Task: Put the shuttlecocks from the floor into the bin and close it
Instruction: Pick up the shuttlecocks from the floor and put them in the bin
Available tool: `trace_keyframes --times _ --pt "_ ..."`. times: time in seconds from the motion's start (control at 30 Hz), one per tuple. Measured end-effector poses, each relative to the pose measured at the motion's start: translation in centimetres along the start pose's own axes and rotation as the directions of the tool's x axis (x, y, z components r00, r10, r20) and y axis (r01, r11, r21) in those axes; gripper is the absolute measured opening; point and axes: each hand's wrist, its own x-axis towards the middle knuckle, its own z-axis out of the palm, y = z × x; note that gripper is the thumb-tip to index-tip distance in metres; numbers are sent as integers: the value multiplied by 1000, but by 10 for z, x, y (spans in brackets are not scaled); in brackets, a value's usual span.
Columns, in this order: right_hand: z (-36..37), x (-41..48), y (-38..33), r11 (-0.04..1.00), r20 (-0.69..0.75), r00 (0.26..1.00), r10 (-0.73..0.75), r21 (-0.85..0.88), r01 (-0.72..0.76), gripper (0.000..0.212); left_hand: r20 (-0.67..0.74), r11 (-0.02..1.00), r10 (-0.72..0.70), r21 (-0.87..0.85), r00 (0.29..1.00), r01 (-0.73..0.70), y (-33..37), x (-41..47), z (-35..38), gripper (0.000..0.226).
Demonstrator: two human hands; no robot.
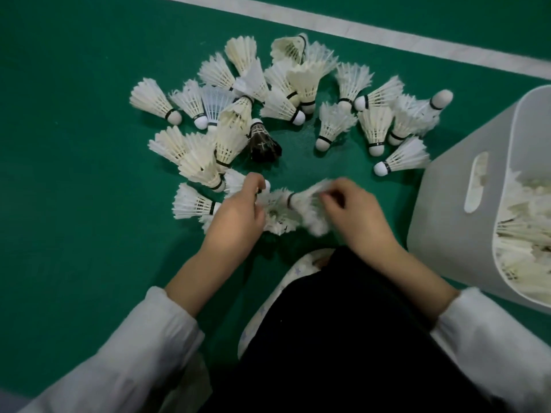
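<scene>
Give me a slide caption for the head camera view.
Over the green floor, left hand and right hand grip shuttlecocks beside a part-filled bin.

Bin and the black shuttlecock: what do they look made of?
Bin: likely matte white plastic, going by its smooth moulded corners and cut-out handle slot. Black shuttlecock: seemingly dark feathers, with pale thread lines across the skirt; too blurred for certainty.

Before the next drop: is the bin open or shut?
Open: the bin has an uncovered top, with shuttlecocks visible inside.
</scene>
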Motion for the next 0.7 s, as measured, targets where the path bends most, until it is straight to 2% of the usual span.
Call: trace_keyframes --times 0.1,0.17,0.27,0.37,0.47,0.57,0.7 --pt "-22 7 14 992 -120 990 75 111 -62 16 -7 999 18 -34 1000 -18 5 10 4 12" --pt "-30 8 21 991 -145 986 79 118 -62 21 7 999 9 -39 1000 -8 6 15 8 17" --pt "-33 7 26 994 -154 984 91 68 -81 13 49 996 -42 -80 998 46 4 21 11 31" --pt "-27 9 26 985 -70 983 170 -10 -171 17 120 991 -72 -99 990 84 2 21 9 41" --pt "-21 10 22 955 79 953 291 -77 -285 28 72 996 -61 -66 996 66 -3 20 9 37" --pt "-21 7 18 959 130 959 250 -171 -227 46 -41 999 -27 -42 999 26 -5 18 9 17" --pt "-22 6 14 967 170 964 206 -188 -173 62 -155 997 62 62 986 -53 -5 16 5 22"
